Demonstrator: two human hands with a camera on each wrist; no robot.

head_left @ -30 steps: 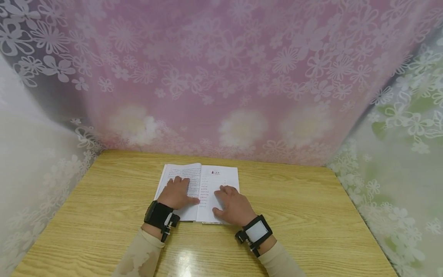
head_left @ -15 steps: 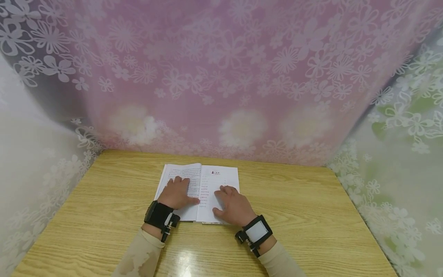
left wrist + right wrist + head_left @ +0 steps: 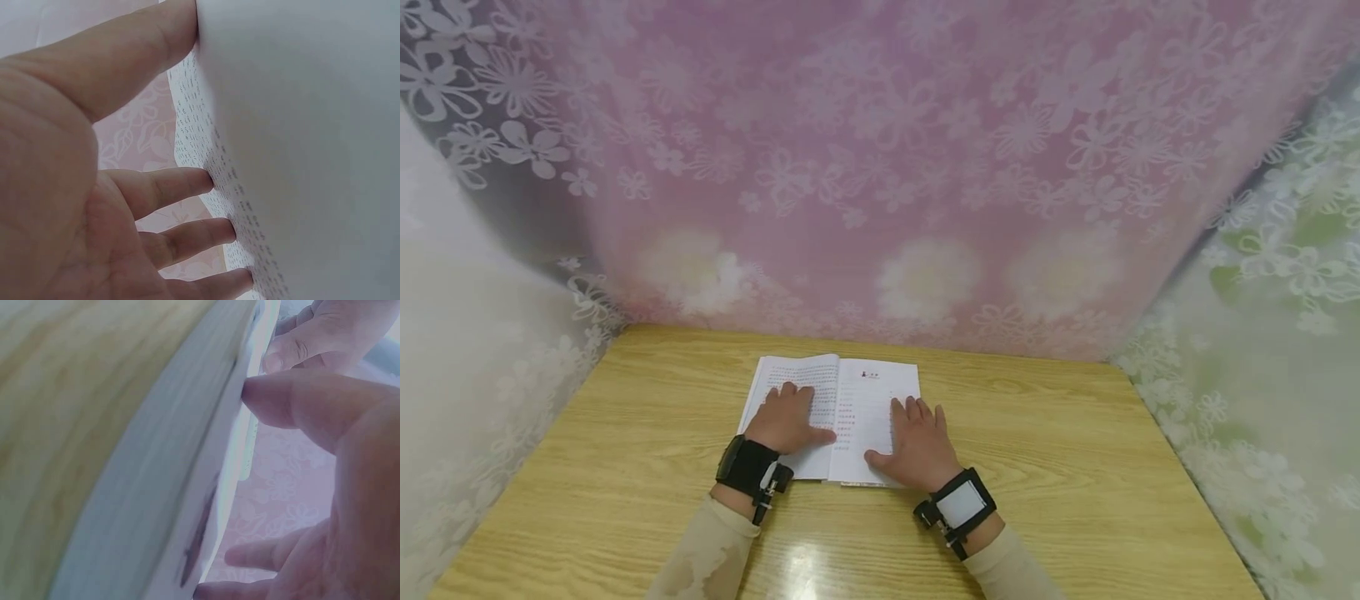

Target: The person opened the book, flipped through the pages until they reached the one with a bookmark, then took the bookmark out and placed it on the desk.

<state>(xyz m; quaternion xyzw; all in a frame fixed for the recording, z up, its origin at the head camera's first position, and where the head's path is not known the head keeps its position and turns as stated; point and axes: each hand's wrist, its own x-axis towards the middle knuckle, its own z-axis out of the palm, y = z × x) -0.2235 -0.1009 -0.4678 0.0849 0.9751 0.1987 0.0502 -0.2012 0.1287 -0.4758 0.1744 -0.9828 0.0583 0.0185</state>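
An open book (image 3: 874, 396) with printed pages lies on the wooden table. My left hand (image 3: 786, 422) rests on the left page, fingers spread and thumb pointing to the spine. In the left wrist view, that hand's fingertips and thumb touch the white page (image 3: 312, 150). On the right page lies my right hand (image 3: 919, 447), its fingers fairly straight and pointing away from me, close to the outer edge. The right wrist view shows the thick page block (image 3: 156, 456) from its edge, with the right thumb touching the upper page. Neither hand pinches a page.
The wooden table (image 3: 1060, 450) extends on both sides of the book. Behind it hangs a pink flowered curtain (image 3: 850, 167), with pale flowered sheets on the left and right (image 3: 1285, 400). Each wrist wears a black strap with a small camera.
My right hand's fingers have straightened and shifted right toward the page's outer edge; before, they were bent over the page. The left hand stays in place. The book stays open at the same pages.
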